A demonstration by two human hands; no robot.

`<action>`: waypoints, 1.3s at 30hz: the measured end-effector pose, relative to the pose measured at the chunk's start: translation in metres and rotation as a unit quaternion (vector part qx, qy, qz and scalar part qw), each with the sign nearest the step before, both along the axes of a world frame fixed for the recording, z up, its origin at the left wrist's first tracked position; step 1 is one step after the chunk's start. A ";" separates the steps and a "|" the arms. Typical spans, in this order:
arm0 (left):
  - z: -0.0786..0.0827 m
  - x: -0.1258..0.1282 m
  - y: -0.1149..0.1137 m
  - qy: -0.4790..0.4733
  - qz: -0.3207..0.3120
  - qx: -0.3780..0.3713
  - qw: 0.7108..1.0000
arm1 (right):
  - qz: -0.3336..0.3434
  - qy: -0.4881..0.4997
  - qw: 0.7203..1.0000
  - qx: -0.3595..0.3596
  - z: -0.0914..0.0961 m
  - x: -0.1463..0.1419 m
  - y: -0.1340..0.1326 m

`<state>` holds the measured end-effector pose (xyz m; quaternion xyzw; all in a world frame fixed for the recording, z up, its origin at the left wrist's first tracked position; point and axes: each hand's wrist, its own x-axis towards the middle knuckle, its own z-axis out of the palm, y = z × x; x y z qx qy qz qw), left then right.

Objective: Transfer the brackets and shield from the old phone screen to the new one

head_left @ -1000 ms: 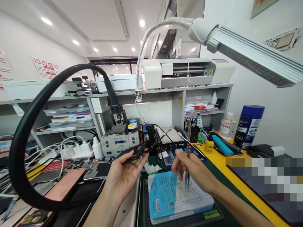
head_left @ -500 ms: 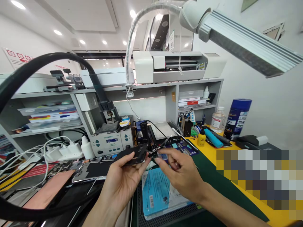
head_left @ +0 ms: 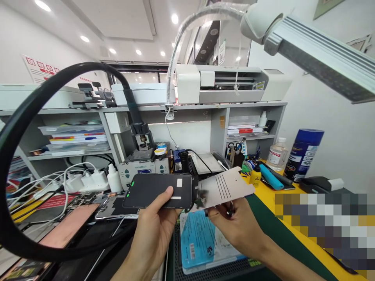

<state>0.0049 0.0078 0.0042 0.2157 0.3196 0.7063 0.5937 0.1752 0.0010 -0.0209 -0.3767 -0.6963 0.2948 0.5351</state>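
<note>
My left hand [head_left: 155,222] holds a black phone-sized panel [head_left: 155,187], thumb on top and fingers beneath. White patches and small green tabs show on the panel's face. My right hand [head_left: 238,226] is closed on the lower edge of a pale card [head_left: 228,185] printed with several thin black lines. The card's left end, with a dark smudged area, comes close to the panel's right end; whether they touch I cannot tell. Something dark also shows among my right fingers, too hidden to name. Below both hands lies a blue and white packet [head_left: 195,238].
A thick black hose [head_left: 17,226] loops across the left side. Phone parts, including a pink back panel [head_left: 63,234], cover the left bench. A grey station [head_left: 131,171] stands behind. A yellow bottle [head_left: 255,175] and a blue spray can [head_left: 304,154] are at right.
The black panel has turned flatter, its face now showing. The pale card has appeared in my right hand, which has moved slightly right and down. The view has shifted a little left.
</note>
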 end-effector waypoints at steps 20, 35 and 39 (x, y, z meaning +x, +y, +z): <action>-0.005 -0.002 -0.005 0.026 0.013 0.021 0.999 | 0.025 -0.017 0.999 -0.015 0.001 0.001 0.000; -0.008 -0.002 -0.004 0.034 0.020 0.021 0.999 | 0.019 0.001 1.000 -0.014 -0.002 0.003 0.001; -0.007 0.000 -0.005 0.040 0.024 0.014 0.999 | 0.021 -0.007 1.000 -0.017 -0.001 0.003 -0.001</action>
